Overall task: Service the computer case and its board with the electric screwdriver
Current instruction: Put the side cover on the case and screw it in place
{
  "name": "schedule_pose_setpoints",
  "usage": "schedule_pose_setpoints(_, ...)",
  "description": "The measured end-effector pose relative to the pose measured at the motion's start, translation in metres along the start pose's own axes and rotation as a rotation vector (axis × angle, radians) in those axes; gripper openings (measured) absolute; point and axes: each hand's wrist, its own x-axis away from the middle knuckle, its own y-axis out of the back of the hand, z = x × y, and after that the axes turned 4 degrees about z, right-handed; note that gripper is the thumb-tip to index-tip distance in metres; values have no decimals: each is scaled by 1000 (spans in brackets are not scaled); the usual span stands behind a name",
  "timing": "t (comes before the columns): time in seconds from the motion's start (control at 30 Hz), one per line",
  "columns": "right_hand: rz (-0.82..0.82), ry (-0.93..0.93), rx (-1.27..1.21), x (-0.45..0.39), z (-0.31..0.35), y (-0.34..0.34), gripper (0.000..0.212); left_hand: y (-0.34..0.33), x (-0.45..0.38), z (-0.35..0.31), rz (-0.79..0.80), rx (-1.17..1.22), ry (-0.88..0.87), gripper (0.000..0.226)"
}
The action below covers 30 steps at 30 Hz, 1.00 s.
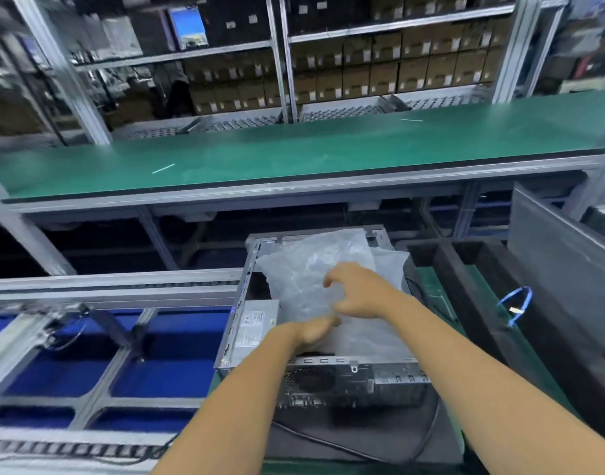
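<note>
An open grey computer case [232,332] lies flat in front of me on the green bench mat. A clear plastic bag [314,269] is spread over the inside of the case and hides the board. A silver power supply [256,323] with a label sits at the case's left side. My left hand [316,332] rests on the near edge of the bag with fingers fairly straight. My right hand [357,289] hovers just above the bag, fingers and thumb curled apart and holding nothing. No electric screwdriver is in view.
A green conveyor table [294,156] runs across behind the case. Black foam trays [465,286] and a grey panel [561,252] stand at the right, with a blue cable [515,308]. A metal frame over blue bins [157,371] lies to the left. Shelves of boxes fill the background.
</note>
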Motion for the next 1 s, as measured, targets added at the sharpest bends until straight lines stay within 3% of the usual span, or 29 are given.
schedule_pose_setpoints(0.07, -124, -5, 54, -11, 2, -2, 71, 0, -9, 0, -14, -143, -6, 63)
schedule_pose_setpoints(0.13, -88, -20, 136, -19, 0, -14, 84, -1, -19, -4, 22, -318, -70, 54)
schedule_pose_setpoints(0.27, 8, -99, 288, -27, -15, -58, 73, 0, -31, -6, 146, -360, -188, 58)
schedule_pose_setpoints(0.4, 14, -96, 456, -30, -21, -72, 61, 12, -29, -4, 243, -334, -186, 55)
schedule_pose_setpoints(0.53, 180, -106, 541, -28, -23, -75, 56, 31, -15, -11, 407, -401, -146, 58)
schedule_pose_setpoints(0.57, 226, -116, 534, -29, -22, -74, 55, 39, -10, -14, 385, -420, -160, 57)
schedule_pose_setpoints(0.63, 304, -140, 451, -35, -20, -70, 52, 52, -1, -18, 190, -404, -253, 47)
schedule_pose_setpoints(0.77, 314, -207, 250, -46, -18, -63, 43, 62, -10, -15, -544, -272, -448, 17)
schedule_pose_setpoints(0.8, 312, -219, 231, -48, -19, -63, 42, 58, -14, -12, -591, -314, -453, 19)
schedule_pose_setpoints(0.9, 325, -231, 185, -53, -20, -64, 36, 36, -37, 7, -436, -376, -333, 39)
schedule_pose_setpoints(1.0, 291, -201, 142, -51, -21, -65, 33, 31, -61, 18, -391, -360, -223, 49)
